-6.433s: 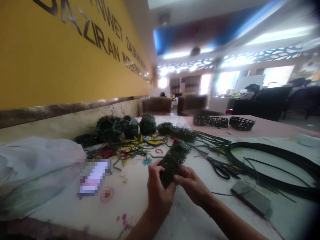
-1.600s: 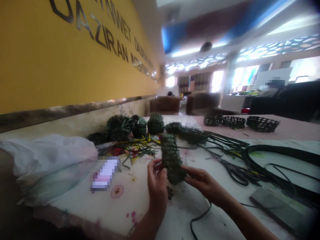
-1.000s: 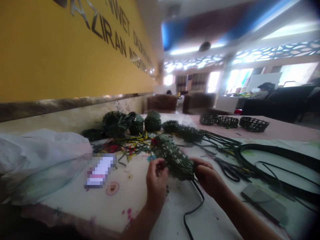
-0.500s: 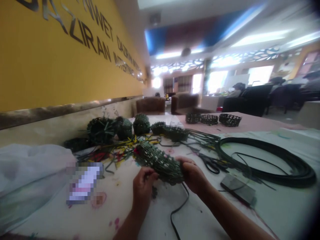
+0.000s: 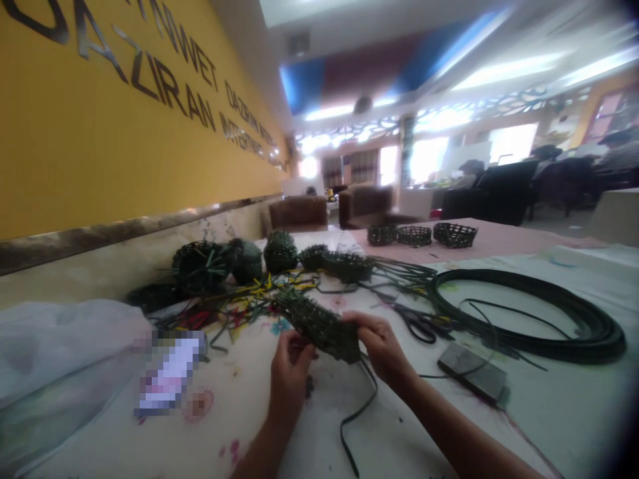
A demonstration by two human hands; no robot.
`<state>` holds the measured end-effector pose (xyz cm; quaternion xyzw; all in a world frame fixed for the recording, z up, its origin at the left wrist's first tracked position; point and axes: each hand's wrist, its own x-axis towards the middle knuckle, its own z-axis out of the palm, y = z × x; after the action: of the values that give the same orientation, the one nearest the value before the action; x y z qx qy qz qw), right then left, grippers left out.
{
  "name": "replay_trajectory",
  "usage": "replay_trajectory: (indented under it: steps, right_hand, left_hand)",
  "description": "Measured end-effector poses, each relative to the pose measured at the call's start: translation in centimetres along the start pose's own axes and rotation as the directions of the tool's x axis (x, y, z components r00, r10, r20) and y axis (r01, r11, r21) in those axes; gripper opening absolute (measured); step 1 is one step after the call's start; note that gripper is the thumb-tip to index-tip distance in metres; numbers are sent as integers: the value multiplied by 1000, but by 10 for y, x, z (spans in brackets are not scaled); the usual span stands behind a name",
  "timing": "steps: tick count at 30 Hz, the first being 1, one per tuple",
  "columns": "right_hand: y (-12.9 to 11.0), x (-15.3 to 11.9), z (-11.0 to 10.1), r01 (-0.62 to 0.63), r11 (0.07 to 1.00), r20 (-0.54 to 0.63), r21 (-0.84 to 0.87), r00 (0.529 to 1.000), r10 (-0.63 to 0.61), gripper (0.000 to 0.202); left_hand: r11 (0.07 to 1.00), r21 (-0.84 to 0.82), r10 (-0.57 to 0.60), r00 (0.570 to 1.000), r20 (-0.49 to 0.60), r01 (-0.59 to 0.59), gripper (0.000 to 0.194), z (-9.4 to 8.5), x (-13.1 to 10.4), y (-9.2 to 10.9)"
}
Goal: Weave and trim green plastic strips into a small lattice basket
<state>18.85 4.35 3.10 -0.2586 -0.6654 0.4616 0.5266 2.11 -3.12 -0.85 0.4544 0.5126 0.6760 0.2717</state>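
Observation:
A dark green woven basket (image 5: 322, 329) is held above the table between both hands, slanting down from upper left to lower right. My right hand (image 5: 374, 342) grips its right end, with the thumb along the upper edge. At the lower left edge, my left hand (image 5: 292, 356) is closed in a pinch; its fingertips are partly hidden behind the weave. A loose dark green strip (image 5: 357, 416) hangs from the right end and curls down onto the tablecloth. Scissors with black handles (image 5: 417, 324) lie to the right of my right hand.
A large coil of dark green strip (image 5: 529, 346) lies at right, near a grey flat block (image 5: 472, 372). Several woven baskets (image 5: 280, 251) stand at the back among loose strips (image 5: 259, 287). White plastic sheeting (image 5: 64, 352) and a blurred-out object (image 5: 172, 372) are at left.
The woven basket has been tilted, so its openwork side shows less and its red spot is out of sight. Both hands turned slightly with it, still holding on.

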Motion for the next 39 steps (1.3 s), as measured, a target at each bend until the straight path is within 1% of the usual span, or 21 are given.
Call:
replay_trajectory:
  steps: [1,3,5,7,9,11,12,13,14,16,17,19,20,22,24,26,29,33,35,37,39]
  right_hand:
    - [2,1,-1,108,988,-2,-110,994,-109,31]
    - [6,1,-2,310,909,78,-279,951,-300,35]
    - [9,0,1,449,817,215,-361,893,-396,38]
    - [12,-3,8,533,748,362,-394,839,-406,40]
    - [13,-8,17,573,714,481,-402,796,-368,43]
    - [12,-13,23,589,710,548,-387,766,-336,49]
    - [10,-15,24,592,713,554,-375,760,-340,51]
    - [9,-15,23,593,717,533,-365,765,-361,50]
    - [7,-14,21,587,722,480,-366,784,-394,46]
    - [5,-7,12,530,748,295,-399,847,-442,37]
    - [5,-3,7,472,774,186,-423,881,-436,33]
    - [9,7,-3,317,843,15,-435,938,-345,34]
    - [11,11,-8,228,885,-32,-406,964,-263,40]
    - [15,16,-12,34,964,-44,-263,998,-47,54]
    - [16,15,-11,-135,989,32,-65,990,137,61]
    - [14,11,-7,-230,969,106,94,970,220,62]
    - [10,5,0,-245,956,87,160,968,233,64]
    - [7,3,4,-188,981,20,55,982,187,65]
    - [7,4,4,-135,991,-2,14,991,135,62]
    - [8,4,5,-102,995,-16,-1,995,102,60]
    - [9,4,7,-97,995,-16,-6,995,97,59]
  left_hand:
    - [997,-53,-56,998,3,56,37,0,1,-1]
    - [953,-224,-199,979,38,203,49,1,1,-2]
    - [869,-387,-291,951,107,310,56,2,0,-2]
    - [810,-466,-329,933,143,357,59,2,-2,0]
    - [796,-477,-365,924,113,373,64,2,-3,2]
    - [808,-473,-371,927,55,351,67,2,-2,5]
    - [817,-474,-356,934,32,328,67,1,-1,7]
    - [825,-477,-336,942,17,304,66,0,0,8]
    - [830,-480,-318,948,8,283,64,0,1,9]
    - [836,-478,-309,951,-6,269,62,-2,2,11]
    - [836,-477,-315,949,-11,272,62,-3,3,12]
    - [824,-494,-321,947,-3,278,61,-4,3,14]
    - [811,-513,-321,947,11,281,60,-4,3,14]
    - [779,-554,-319,946,52,293,56,-3,3,16]
    - [750,-580,-329,940,90,317,51,-1,3,17]
    - [728,-587,-354,927,121,354,47,1,3,20]
    - [707,-575,-388,906,172,412,53,2,3,24]
    - [686,-582,-394,896,206,436,60,2,3,26]
    - [653,-595,-434,875,214,469,61,1,3,24]
    - [630,-596,-477,854,208,497,61,0,3,20]
    - [671,-578,-465,871,159,464,58,-1,3,15]
